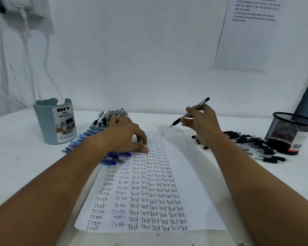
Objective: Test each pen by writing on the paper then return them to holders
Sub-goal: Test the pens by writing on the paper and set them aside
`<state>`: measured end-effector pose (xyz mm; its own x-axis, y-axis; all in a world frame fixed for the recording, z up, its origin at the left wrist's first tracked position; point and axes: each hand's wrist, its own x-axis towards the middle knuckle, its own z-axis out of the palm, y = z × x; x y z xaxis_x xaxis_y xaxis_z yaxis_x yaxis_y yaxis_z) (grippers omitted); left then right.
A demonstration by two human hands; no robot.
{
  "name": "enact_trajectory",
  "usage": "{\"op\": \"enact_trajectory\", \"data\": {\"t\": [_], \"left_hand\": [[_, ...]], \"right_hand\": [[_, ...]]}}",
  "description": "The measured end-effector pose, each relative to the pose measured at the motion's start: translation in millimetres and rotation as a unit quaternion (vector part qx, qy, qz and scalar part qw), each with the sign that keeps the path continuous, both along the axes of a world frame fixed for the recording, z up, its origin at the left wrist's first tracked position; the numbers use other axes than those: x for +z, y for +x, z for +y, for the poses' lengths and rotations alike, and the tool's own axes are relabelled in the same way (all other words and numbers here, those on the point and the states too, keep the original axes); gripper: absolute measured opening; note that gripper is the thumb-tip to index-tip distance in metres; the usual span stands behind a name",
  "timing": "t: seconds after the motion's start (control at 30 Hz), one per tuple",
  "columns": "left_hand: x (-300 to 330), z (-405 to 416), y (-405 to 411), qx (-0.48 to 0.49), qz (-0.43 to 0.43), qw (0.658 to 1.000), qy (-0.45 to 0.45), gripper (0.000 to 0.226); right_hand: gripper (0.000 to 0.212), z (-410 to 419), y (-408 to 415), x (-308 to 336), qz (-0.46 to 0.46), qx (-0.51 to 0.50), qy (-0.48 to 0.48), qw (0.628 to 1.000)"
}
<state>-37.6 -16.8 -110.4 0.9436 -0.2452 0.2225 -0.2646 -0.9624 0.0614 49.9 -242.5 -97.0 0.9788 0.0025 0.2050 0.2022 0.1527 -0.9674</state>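
1. A sheet of paper [188, 174], covered in columns of the handwritten word "Test", is laid flat on the white surface [16, 166] in front of the person.
2. A black-capped ballpoint pen [189, 112] with a clear barrel is pinched in the right hand [200, 121]; the fingers [185, 119] are curled and clamped on the barrel. The pen is held tilted above the far right corner of the paper, tip pointing down and left, and whether the tip touches the sheet cannot be told.
3. The left hand [126, 135] is laid on the upper left part of the paper, its fingers spread apart and fairly straight, the thumb pressed on the sheet; nothing is gripped.
4. A row of blue pens [89, 137] is seen beside and partly under the left hand, along the left edge of the paper, and a group of black pens [110, 115] lies just beyond it.
5. A blue-grey desk organizer [54, 121] labelled "DIY" is stood at the left, near the blue pens.
6. A black mesh pen holder [292, 130] is stood at the right, with a pile of black pens [256, 148] and loose caps spread between it and the right forearm.
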Motion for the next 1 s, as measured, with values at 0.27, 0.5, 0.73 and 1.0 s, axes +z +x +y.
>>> {"op": "enact_trajectory", "data": {"t": [0.27,0.5,0.73,1.0], "left_hand": [[-2.5,0.9,2.2,-0.001,-0.007,1.0,-0.03,0.048],[-7.5,-11.4,6.9,0.015,-0.12,0.99,-0.074,0.039],[-4.3,-19.5,5.6,-0.004,-0.181,0.975,-0.13,0.025],[1.6,6.9,7.0,0.094,-0.195,0.964,-0.155,0.025]], "right_hand": [[0.047,-11.6,-0.1,0.8,-0.059,-0.04,-0.052,0.996],[0.047,-9.4,-12.2,6.2,-0.035,0.025,-0.082,0.996],[0.044,4.6,-24.2,13.0,-0.017,0.079,-0.065,0.995],[0.04,-3.3,-11.3,5.6,-0.126,-0.054,-0.429,0.893]]}}
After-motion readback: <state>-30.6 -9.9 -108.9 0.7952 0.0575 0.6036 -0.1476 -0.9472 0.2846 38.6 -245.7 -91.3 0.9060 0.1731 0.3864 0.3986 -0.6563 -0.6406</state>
